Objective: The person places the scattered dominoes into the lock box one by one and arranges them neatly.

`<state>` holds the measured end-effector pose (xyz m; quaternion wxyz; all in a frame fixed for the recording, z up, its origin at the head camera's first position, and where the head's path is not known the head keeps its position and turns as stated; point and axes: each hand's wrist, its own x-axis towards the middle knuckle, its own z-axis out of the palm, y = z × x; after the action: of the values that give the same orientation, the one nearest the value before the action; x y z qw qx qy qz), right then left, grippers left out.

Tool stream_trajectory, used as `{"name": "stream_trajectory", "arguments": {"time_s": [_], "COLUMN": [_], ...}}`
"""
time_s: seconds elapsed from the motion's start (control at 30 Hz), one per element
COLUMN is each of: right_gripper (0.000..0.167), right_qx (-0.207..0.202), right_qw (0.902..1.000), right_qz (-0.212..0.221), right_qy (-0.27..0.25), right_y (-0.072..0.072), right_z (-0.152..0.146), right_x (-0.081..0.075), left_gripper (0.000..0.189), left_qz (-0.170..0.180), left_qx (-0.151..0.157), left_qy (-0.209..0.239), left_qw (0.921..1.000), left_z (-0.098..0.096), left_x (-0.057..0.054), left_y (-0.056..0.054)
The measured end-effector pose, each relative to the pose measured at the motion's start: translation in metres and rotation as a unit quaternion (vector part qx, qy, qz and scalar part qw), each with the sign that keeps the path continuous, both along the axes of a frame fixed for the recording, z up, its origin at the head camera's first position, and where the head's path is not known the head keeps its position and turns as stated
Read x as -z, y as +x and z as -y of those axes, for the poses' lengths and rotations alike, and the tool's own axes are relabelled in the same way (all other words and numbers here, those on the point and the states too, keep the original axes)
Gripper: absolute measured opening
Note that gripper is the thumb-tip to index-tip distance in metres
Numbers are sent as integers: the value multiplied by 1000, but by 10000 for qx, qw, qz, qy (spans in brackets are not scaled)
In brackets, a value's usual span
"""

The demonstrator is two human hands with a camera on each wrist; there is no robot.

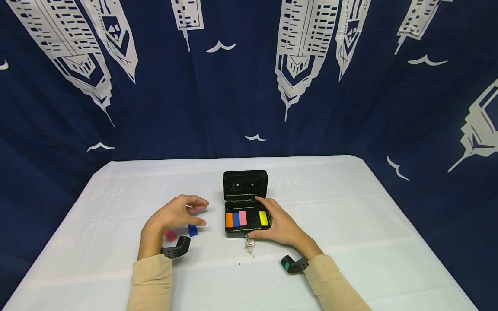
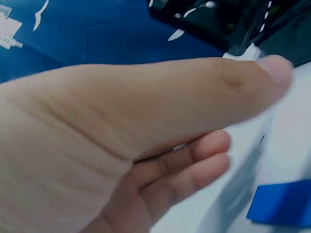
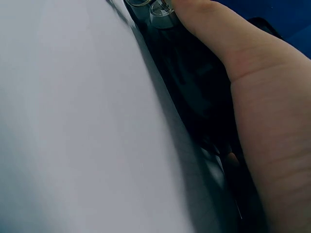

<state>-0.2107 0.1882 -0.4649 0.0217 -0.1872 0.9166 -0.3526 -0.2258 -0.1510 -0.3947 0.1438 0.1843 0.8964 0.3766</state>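
A black metal cash box stands on the table with its lid raised at the back. Inside lie an orange block, a blue block and a pink block side by side at the left, and a yellow block at the right. My right hand grips the box's right side, thumb at the front edge by the lock. Left of the box, my left hand holds nothing, its thumb and fingers apart. Close to it lies a loose blue block.
A reddish-pink block lies on the white-covered table, near my left wrist. Keys hang from the lock at the box front. A dark blue patterned curtain rises behind the table.
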Motion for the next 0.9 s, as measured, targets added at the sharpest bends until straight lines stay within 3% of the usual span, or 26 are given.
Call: {"name": "stream_trajectory", "arguments": {"time_s": [0.13, 0.33, 0.73, 0.9], "right_gripper": [115, 114, 114, 114], "right_qx": [-4, 4, -19, -21], "right_qw": [10000, 10000, 10000, 10000], "right_qz": [39, 2, -29, -14], "right_qy": [-8, 4, -33, -45], "right_y": [1, 0, 0, 0], "right_z": [0, 0, -1, 0], "right_x": [0, -1, 1, 1], "left_gripper": [53, 51, 41, 33], "left_qz": [214, 272, 697, 399], "left_qx": [-83, -264, -630, -531], "left_qy": [-44, -247, -541, -590], "left_qw": [9997, 9990, 9941, 9960], "left_z": [8, 16, 21, 22], "left_x": [2, 1, 4, 9], "left_y": [2, 7, 8, 6]}}
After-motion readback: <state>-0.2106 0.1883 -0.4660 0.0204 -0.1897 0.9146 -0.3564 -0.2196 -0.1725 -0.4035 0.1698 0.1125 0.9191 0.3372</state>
